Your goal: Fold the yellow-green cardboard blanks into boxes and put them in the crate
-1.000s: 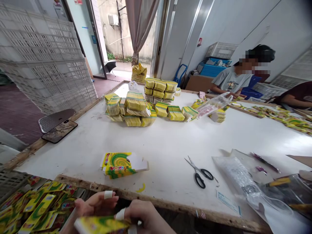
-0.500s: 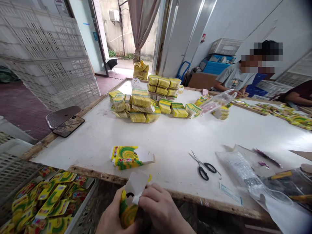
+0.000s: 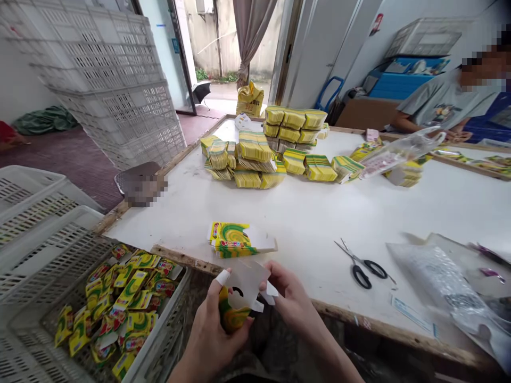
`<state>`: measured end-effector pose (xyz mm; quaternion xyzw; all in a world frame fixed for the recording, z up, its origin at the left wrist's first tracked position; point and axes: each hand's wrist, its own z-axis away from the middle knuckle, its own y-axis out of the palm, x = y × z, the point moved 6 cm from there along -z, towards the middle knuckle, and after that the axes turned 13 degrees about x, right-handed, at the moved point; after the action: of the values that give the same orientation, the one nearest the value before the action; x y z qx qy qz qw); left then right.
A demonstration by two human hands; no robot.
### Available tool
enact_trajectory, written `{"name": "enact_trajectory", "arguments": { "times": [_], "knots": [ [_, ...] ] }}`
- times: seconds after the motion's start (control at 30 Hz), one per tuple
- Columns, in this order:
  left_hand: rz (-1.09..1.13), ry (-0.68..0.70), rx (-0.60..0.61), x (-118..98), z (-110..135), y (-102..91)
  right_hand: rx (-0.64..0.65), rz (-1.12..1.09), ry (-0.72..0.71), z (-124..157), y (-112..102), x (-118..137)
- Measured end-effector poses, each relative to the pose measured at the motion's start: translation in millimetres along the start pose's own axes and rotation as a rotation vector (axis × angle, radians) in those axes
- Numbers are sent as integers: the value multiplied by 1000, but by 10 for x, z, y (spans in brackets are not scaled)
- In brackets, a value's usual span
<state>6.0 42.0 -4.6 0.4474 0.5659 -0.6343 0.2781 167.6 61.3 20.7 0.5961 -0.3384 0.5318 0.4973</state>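
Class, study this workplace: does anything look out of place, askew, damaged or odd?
The scissors lie slightly open on the white table, which looks careless. In the crate, small yellow packs lie jumbled at all angles, unlike the stacked bundles on the table.

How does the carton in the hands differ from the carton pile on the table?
The held carton is gripped in the left hand, with the right hand at its raised flap; the carton pile rests on the table. The held carton is tilted, while the carton pile lies flat. The held carton is single; the carton pile is several layered together. Both show yellow-and-green print and pale board.
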Motion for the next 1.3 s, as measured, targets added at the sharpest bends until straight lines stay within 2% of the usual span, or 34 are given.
{"name": "enact_trajectory", "arguments": {
  "times": [0.1, 0.2, 0.3, 0.43, 0.53, 0.63, 0.8, 0.87, 0.93, 1.03, 1.13, 1.3],
  "knots": [
    [31, 44, -65, -12, 52, 25, -12, -280, 119, -56, 83, -203],
    [32, 27, -101, -27, 71, 58, 13, -681, 271, -40, 321, -513],
    [1, 2, -84, -17, 45, 82, 81, -831, 268, -10, 459, -628],
    [-41, 61, -43, -7, -31, 75, 49, -687, 108, 29, 302, -565],
    [-88, 184, 3, -82, -83, 76, 22, -529, 72, 55, 169, -489],
    [-127, 294, 29, -192, -99, 80, 24, -439, 90, 52, 108, -421],
    [-181, 347, 116, -252, -105, 123, 192, -486, 197, 29, 172, -391],
    [-195, 374, 138, -252, -117, 125, 214, -507, 201, 32, 163, -385],
    [-251, 413, 131, -265, -135, 111, 168, -472, 185, 38, 95, -371],
    [-421, 470, 94, -304, -166, 78, 48, -277, 131, 46, -66, -297],
    [-605, 531, 60, -364, -183, 54, 1, -137, 112, 37, -139, -208],
    [-812, 666, 67, -505, -207, 62, -132, -133, 242, 43, -125, -309]
  ]
}}
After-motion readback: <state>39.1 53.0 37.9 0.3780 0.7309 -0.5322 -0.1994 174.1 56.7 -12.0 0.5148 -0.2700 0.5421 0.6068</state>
